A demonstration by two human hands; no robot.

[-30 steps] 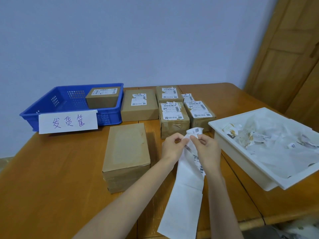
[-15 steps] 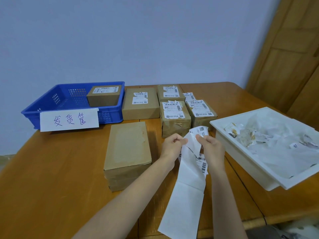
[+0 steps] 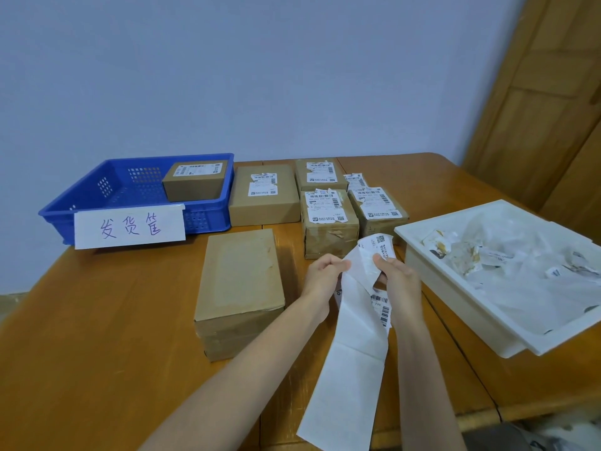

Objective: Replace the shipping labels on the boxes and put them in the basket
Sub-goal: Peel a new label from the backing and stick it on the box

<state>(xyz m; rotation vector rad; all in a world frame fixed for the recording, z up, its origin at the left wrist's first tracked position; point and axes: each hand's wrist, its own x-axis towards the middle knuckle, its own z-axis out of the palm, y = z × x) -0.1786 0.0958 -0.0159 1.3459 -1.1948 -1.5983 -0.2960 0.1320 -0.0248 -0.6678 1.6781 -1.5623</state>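
Observation:
My left hand (image 3: 320, 277) pinches the top edge of a long white backing strip (image 3: 349, 369) that hangs down over the table's front edge. My right hand (image 3: 396, 281) grips a printed shipping label (image 3: 377, 247) that is partly peeled away from the strip, curling up above my fingers. A bare cardboard box (image 3: 239, 288) without a label lies just left of my hands. Behind them stand several boxes with torn old labels (image 3: 328, 216). The blue basket (image 3: 107, 203) at the back left holds one labelled box (image 3: 195, 182).
A white tray (image 3: 455, 288) full of torn label scraps stands at the right, close to my right hand. A paper sign (image 3: 130, 227) with handwriting leans on the basket's front. The wooden table (image 3: 81, 336) ends near the bottom; a wooden door (image 3: 536, 109) is at the right.
The label's top has come further off the backing strip and curls higher. My hands have moved slightly apart.

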